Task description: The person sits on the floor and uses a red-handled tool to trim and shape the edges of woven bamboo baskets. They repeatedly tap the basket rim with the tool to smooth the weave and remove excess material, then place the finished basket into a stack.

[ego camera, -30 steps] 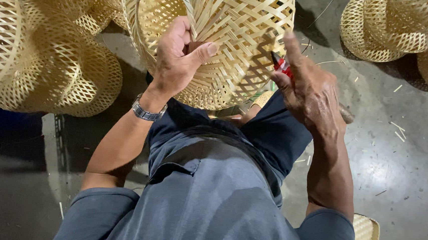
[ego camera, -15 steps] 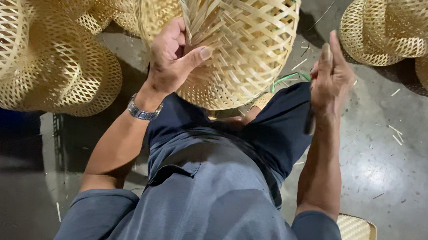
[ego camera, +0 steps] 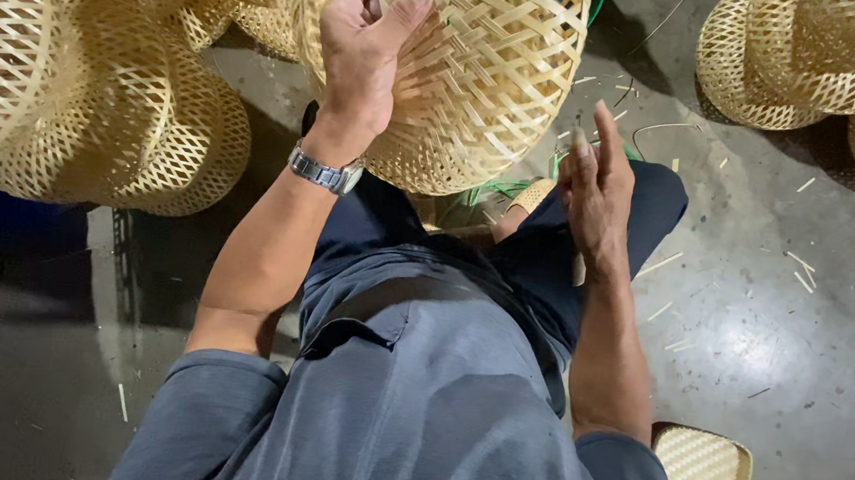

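The left hand [ego camera: 361, 50] grips the woven bamboo basket [ego camera: 479, 83] at its near side, thumb laid flat along the weave and fingers curled over the rim out of sight behind it. A metal wristwatch [ego camera: 324, 173] sits on that wrist, just below the hand. The basket stands tilted above the person's lap, its rounded body bulging to the right of the left hand.

The right hand [ego camera: 600, 187] holds nothing: fingers are extended upward and close together, palm turned inward. It is apart from the basket, just below and to the right of the basket's lower curve. Whether a fingertip brushes the weave cannot be told.

Between the two hands, under the basket, green strapping [ego camera: 496, 188] lies against the dark trouser knee [ego camera: 651, 201].

Left of the left hand, a stack of open-weave bamboo shades [ego camera: 77, 95] rests on the concrete floor [ego camera: 743, 322]. Well to the right of the right hand, further woven baskets [ego camera: 801, 56] lie clustered. Bamboo slivers [ego camera: 658, 264] are scattered on the floor beside the right hand. Below the right elbow, a woven stool seat [ego camera: 702, 475] shows.
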